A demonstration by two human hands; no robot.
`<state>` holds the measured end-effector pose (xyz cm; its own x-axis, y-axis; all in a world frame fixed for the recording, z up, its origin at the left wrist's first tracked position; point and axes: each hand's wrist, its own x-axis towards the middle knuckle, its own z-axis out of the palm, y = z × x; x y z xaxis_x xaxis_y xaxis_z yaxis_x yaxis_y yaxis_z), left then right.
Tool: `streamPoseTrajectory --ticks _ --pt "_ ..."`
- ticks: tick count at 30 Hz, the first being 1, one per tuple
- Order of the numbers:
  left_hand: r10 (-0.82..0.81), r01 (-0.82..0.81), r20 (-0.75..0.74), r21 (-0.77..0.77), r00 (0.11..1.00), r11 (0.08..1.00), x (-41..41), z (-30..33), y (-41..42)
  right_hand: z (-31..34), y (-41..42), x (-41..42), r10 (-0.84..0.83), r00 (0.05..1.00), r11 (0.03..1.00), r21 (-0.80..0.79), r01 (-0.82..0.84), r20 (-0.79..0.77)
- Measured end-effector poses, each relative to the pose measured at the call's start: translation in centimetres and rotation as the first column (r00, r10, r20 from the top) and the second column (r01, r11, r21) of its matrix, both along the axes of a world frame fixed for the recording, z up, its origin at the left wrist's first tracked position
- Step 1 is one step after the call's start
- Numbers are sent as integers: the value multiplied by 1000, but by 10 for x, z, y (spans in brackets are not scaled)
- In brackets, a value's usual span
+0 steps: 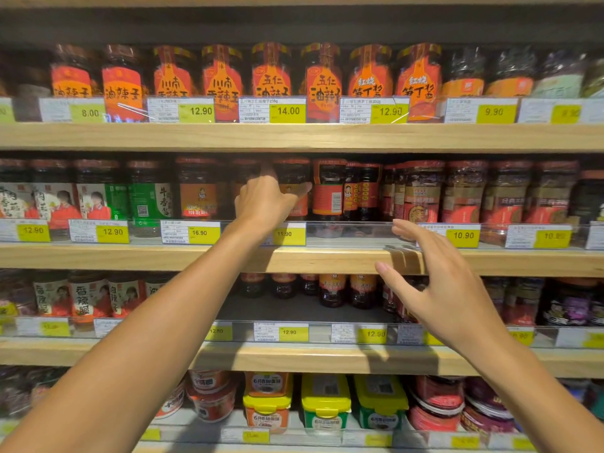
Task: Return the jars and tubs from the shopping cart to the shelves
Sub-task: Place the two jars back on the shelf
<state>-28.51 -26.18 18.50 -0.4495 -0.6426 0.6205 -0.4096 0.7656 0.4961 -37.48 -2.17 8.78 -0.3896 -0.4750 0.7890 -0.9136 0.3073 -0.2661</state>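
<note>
Red-labelled jar (pixel 291 191) in left grip (pixel 264 199) (mid-shelf), right grip (pixel 434 279) apart.

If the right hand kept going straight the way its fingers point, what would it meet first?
Probably the clear price-tag rail fronting the second shelf; the open right hand points up-left toward it. Depth is unclear, so it may pass over toward the jars behind.

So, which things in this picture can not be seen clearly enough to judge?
- Dark sauce jar with orange label, head view: the left hand covers it, so the grip is unclear.
- Shopping cart: outside the frame.
- Small print on the white and yellow price tag: too small, partly behind the forearm.
- Jars at the far left edge: blurred.
- Right hand: open, holds nothing.
</note>
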Motion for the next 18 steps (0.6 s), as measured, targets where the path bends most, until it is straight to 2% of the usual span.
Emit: streamPoseTrajectory --ticks 7,9,13,18 --pt "43 -20 181 -126 983 992 21 -7 4 2 1 -3 8 1000 1000 2 -8 2" --pt "55 -22 171 -190 984 982 37 -14 6 4 2 -2 12 1000 1000 3 -12 4" --pt "-183 179 23 -344 983 922 78 -35 14 5 5 5 10 1000 1000 16 -10 -10" --pt "-367 391 144 -448 919 804 108 -64 19 1 13 18 -62 997 995 76 66 -53"
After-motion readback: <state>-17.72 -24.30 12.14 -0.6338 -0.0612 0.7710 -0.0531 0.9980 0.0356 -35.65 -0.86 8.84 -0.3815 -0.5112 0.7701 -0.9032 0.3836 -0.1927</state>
